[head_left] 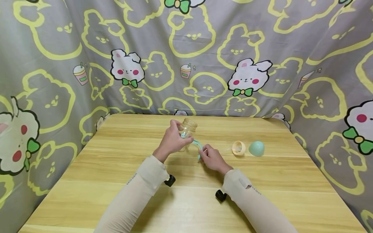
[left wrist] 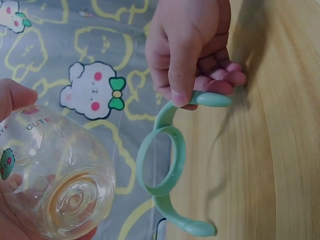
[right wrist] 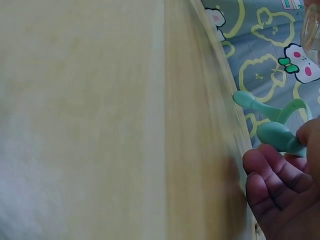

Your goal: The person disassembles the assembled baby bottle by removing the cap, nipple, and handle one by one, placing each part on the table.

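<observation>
My left hand [head_left: 172,139] grips a clear, amber-tinted baby bottle [head_left: 190,125] around its body, its threaded mouth uncovered. In the left wrist view the bottle [left wrist: 82,165] shows its round base and printed lettering. My right hand [head_left: 215,159] pinches one grip of a mint-green bottle handle [head_left: 199,144] between thumb and fingers. That handle [left wrist: 172,116] is a ring with two curved arms, and its ring stands apart from the bottle in the left wrist view. In the right wrist view the near grip [right wrist: 275,136] sits at the thumb, while the other fingers curl loosely below.
To the right on the wooden table [head_left: 186,200] lies a cream bottle collar [head_left: 234,149] with a clear tube pointing left. Beside it is a mint-green dome cap [head_left: 256,148]. A patterned curtain [head_left: 163,74] hangs behind the table and along both sides.
</observation>
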`<action>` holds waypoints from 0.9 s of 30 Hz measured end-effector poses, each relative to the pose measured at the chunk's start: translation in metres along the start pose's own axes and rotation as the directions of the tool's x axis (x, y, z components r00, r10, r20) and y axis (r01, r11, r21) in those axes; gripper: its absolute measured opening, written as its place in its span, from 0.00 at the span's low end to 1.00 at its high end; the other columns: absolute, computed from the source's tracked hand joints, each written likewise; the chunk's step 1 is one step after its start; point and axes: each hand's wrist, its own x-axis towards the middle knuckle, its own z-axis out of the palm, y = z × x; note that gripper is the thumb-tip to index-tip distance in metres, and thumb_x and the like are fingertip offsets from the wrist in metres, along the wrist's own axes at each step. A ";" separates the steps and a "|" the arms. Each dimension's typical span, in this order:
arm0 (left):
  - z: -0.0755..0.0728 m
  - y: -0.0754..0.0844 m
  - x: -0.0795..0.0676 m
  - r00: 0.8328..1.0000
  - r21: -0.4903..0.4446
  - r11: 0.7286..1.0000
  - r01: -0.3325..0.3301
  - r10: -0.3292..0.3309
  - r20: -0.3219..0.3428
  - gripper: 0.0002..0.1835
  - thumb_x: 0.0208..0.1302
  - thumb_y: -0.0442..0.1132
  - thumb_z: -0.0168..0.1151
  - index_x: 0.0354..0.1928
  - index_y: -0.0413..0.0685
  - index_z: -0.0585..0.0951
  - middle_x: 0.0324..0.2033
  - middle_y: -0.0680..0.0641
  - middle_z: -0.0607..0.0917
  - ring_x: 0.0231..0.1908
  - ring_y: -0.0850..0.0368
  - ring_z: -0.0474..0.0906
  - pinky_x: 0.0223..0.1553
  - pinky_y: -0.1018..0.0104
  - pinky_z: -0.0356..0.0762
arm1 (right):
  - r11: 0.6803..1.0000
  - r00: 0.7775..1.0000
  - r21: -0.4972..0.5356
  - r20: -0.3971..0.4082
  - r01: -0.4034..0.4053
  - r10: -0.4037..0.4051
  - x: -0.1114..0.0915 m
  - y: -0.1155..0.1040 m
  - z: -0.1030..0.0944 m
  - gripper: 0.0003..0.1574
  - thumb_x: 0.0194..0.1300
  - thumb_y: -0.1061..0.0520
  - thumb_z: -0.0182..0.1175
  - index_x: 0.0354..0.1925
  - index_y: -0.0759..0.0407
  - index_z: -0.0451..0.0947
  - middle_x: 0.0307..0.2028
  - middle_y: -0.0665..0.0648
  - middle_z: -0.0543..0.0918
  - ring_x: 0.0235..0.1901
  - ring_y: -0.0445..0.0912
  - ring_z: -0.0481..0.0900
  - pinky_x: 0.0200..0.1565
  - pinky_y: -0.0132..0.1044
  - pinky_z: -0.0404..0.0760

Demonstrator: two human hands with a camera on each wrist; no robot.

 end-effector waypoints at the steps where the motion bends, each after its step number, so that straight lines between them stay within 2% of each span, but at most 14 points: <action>1: 0.000 0.000 0.000 1.000 -0.002 1.000 0.000 0.000 0.002 0.39 0.51 0.48 0.73 0.57 0.40 0.60 0.42 0.37 0.77 0.38 0.47 0.78 0.37 0.58 0.78 | 1.000 1.000 0.001 0.000 -0.003 0.003 0.000 0.000 0.000 0.09 0.75 0.57 0.50 0.39 0.62 0.70 0.22 0.56 0.80 0.19 0.43 0.73 0.25 0.34 0.70; 6: 0.000 0.000 0.000 1.000 -0.004 1.000 0.002 -0.002 0.003 0.39 0.51 0.48 0.73 0.57 0.40 0.60 0.42 0.37 0.76 0.37 0.47 0.78 0.37 0.58 0.79 | 1.000 1.000 -0.009 0.007 -0.016 0.016 0.001 0.002 0.000 0.10 0.75 0.56 0.50 0.39 0.61 0.71 0.23 0.55 0.80 0.20 0.43 0.75 0.26 0.35 0.72; 16: -0.001 0.001 -0.001 1.000 0.006 1.000 0.007 -0.007 -0.001 0.39 0.51 0.47 0.74 0.57 0.41 0.60 0.44 0.37 0.76 0.38 0.47 0.78 0.38 0.57 0.78 | 0.995 0.995 -0.051 0.054 -0.083 0.086 0.001 0.003 -0.003 0.13 0.74 0.53 0.51 0.37 0.61 0.73 0.21 0.54 0.78 0.16 0.44 0.71 0.21 0.36 0.69; 27: -0.004 0.001 -0.004 1.000 0.007 1.000 0.016 -0.016 0.014 0.39 0.52 0.47 0.73 0.58 0.41 0.60 0.45 0.36 0.76 0.38 0.47 0.78 0.38 0.57 0.78 | 0.988 0.987 -0.081 0.080 -0.134 0.140 0.004 0.003 -0.003 0.12 0.72 0.53 0.55 0.34 0.60 0.75 0.22 0.53 0.76 0.17 0.43 0.72 0.22 0.34 0.70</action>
